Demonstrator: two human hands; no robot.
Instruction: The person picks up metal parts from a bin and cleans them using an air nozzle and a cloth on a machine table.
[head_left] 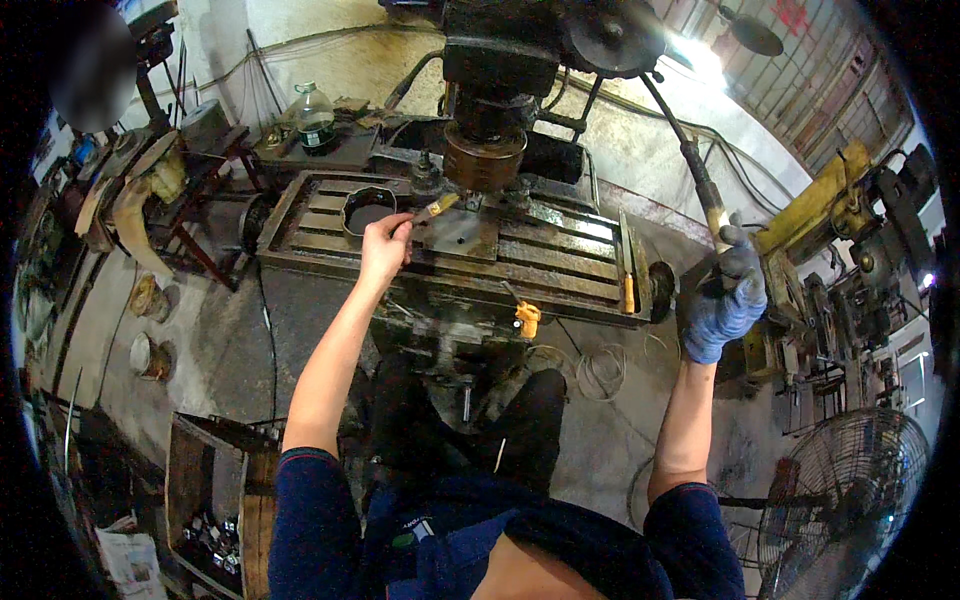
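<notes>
My bare left hand (387, 248) is closed round the handle of a small brush (437, 208), its pale bristles pointing toward the machine's spindle (483, 160). Just left of the brush, a round dark tin (367, 208) stands on the slotted machine table (330, 245). My right hand (730, 300), in a blue-grey glove, grips the end of a long lever (700, 180) that slants down from the machine head (510, 45). The spindle sits low over the middle of the table, and whatever lies directly beneath it is hard to make out.
A wooden-handled tool (628, 290) lies along the table's right end. A yellow object (527, 318) is at its front edge. A large clear bottle (313, 120) stands behind left. Down left is a wooden crate (250, 510) with metal parts; a fan (850, 500) stands lower right.
</notes>
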